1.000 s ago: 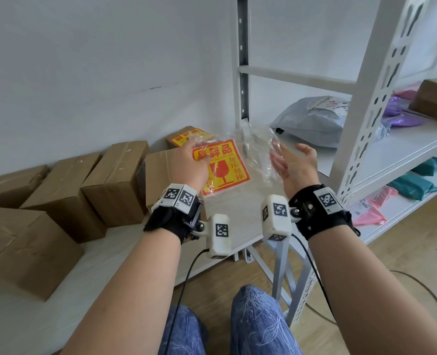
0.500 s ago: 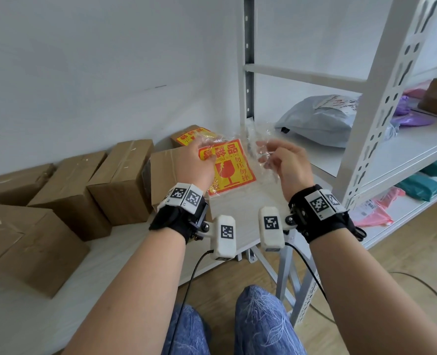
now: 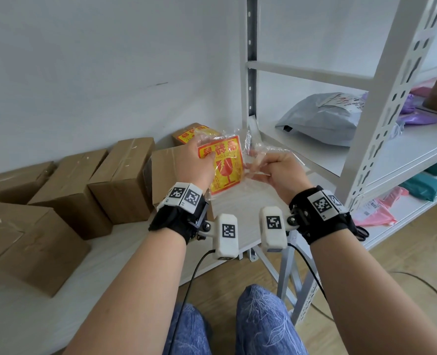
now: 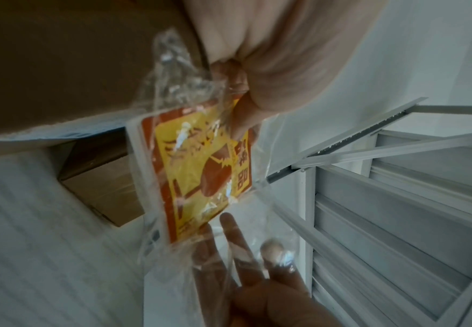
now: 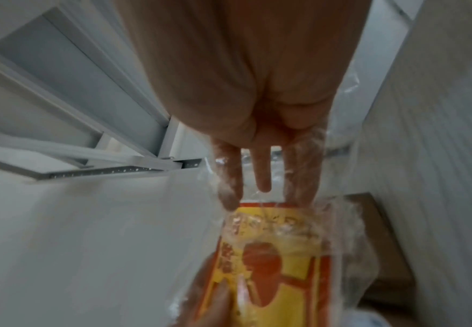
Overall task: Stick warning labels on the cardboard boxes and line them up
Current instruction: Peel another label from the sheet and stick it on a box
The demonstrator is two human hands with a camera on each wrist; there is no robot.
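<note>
Up above the near right corner of the white tabletop [image 3: 125, 254], the left hand [image 3: 194, 165] grips a stack of square yellow-and-red warning labels with a broken-glass symbol [image 3: 225, 167], thumb curled onto its front and fingers behind, the stack partly inside a crumpled clear plastic bag [image 3: 253, 147]. Just beside it, the right hand [image 3: 279, 170] pinches the loose mouth of that bag; in the right wrist view its fingers [image 5: 262, 172] reach toward the labels' edge under the film. Brown cardboard boxes [image 3: 120, 180] stand in a row along the far edge of the surface against the white wall, one at the far right corner already bearing a yellow label [image 3: 189, 135]. To the right stands a white metal shelf rack [image 3: 381, 129] with a grey plastic mailer bag [image 3: 322, 119] on it.
</note>
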